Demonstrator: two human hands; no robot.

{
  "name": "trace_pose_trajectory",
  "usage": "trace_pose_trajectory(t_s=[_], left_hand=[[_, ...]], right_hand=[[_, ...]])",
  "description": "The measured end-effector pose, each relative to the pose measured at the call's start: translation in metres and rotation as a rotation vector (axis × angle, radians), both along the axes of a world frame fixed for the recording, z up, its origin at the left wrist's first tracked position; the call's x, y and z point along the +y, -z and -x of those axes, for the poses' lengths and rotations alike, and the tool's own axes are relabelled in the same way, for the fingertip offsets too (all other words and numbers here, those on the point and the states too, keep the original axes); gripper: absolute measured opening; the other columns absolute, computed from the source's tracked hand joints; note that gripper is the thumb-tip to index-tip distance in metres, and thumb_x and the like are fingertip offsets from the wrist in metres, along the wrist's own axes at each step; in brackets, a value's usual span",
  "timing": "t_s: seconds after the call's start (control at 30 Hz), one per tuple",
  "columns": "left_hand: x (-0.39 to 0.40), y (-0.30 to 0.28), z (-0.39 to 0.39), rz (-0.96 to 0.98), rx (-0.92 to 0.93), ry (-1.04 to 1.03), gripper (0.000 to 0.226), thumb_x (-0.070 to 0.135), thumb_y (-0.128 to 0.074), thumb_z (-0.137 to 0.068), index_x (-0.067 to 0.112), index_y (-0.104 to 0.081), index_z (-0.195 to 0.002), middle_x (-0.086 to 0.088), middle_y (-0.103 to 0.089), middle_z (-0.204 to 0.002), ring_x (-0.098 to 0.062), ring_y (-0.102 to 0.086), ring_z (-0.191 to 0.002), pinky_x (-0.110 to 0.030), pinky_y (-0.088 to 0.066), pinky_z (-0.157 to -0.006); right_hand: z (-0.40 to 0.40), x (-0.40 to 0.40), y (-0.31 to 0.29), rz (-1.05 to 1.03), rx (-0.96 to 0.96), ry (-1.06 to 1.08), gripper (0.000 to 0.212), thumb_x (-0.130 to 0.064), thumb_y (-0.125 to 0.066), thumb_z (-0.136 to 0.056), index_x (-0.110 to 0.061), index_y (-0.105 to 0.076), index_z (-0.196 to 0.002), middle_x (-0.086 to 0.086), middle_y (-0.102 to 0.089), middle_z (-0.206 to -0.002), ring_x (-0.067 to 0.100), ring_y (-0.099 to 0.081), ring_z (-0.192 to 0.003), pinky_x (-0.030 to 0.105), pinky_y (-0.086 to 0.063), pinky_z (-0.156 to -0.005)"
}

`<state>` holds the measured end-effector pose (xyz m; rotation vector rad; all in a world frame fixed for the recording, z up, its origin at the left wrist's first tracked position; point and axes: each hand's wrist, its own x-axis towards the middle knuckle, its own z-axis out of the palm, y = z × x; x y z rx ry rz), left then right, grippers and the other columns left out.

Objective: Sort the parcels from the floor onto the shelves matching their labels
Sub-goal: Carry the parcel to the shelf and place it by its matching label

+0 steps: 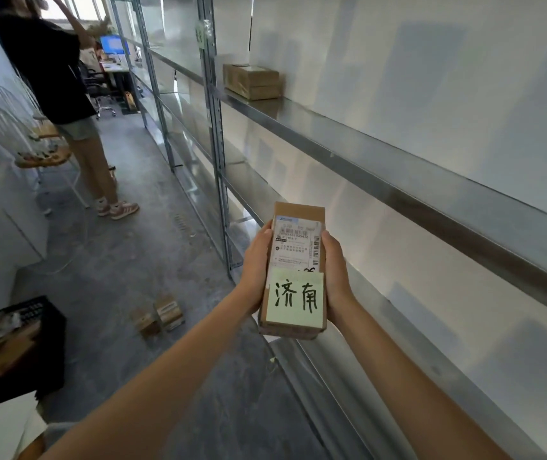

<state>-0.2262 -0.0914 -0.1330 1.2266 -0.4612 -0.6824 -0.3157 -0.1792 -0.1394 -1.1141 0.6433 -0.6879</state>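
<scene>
A narrow brown cardboard parcel (297,247) is held up in front of me, its white shipping label facing me and a pale green sticky note (295,300) with black handwritten characters on its lower half. My left hand (256,270) grips its left side and my right hand (335,277) grips its right side. The metal shelf unit (348,141) runs along the right. One brown box (251,81) sits on the upper shelf near a green tag (200,36) on the upright. Two small parcels (159,317) lie on the grey floor.
A person in a black top stands at the left of the aisle, arm raised. A black crate (30,313) with cardboard sits at lower left. A wooden chair (43,154) stands by the left wall. A desk with a blue monitor (114,44) is at the aisle's far end.
</scene>
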Motion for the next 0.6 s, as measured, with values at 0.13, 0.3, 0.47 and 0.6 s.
trace_pose_trajectory(t_s=[0.13, 0.3, 0.47, 0.6], left_hand=[[0.000, -0.001, -0.044, 0.012, 0.028, -0.034, 0.047, 0.045, -0.041, -0.096, 0.015, -0.064, -0.125, -0.020, -0.072, -0.114, -0.044, -0.064, -0.112, -0.057, -0.051, -0.099], [-0.002, 0.002, -0.092, 0.031, 0.073, -0.069, 0.053, 0.048, -0.046, -0.097, 0.004, -0.064, -0.121, -0.022, -0.072, -0.112, -0.038, -0.069, -0.102, -0.054, -0.052, -0.094], [-0.009, 0.011, -0.149, 0.055, 0.041, -0.128, 0.065, 0.052, -0.059, -0.081, 0.011, -0.059, -0.132, -0.024, -0.068, -0.121, -0.046, -0.062, -0.115, -0.061, -0.048, -0.101], [-0.028, 0.011, -0.197, 0.069, 0.052, -0.151, 0.066, 0.050, -0.061, -0.082, 0.010, -0.058, -0.134, -0.020, -0.070, -0.121, -0.043, -0.063, -0.116, -0.059, -0.047, -0.103]], right_hand=[[-0.046, -0.006, -0.002, 0.044, 0.035, -0.043, 0.057, -0.063, -0.050, -0.087, -0.010, -0.065, -0.104, 0.016, -0.070, -0.099, 0.031, -0.065, -0.092, 0.051, -0.053, -0.088], [-0.104, -0.012, 0.003, 0.052, 0.023, -0.072, 0.075, -0.068, -0.055, -0.083, -0.007, -0.063, -0.125, 0.025, -0.069, -0.121, 0.041, -0.068, -0.108, 0.060, -0.050, -0.102], [-0.161, -0.023, 0.004, 0.034, 0.030, -0.144, 0.064, -0.057, -0.050, -0.096, 0.001, -0.061, -0.123, 0.024, -0.072, -0.118, 0.039, -0.070, -0.102, 0.048, -0.059, -0.092], [-0.208, -0.040, 0.004, 0.024, 0.004, -0.181, 0.058, -0.045, -0.043, -0.104, 0.006, -0.058, -0.126, 0.022, -0.071, -0.110, 0.039, -0.067, -0.098, 0.045, -0.057, -0.083]])
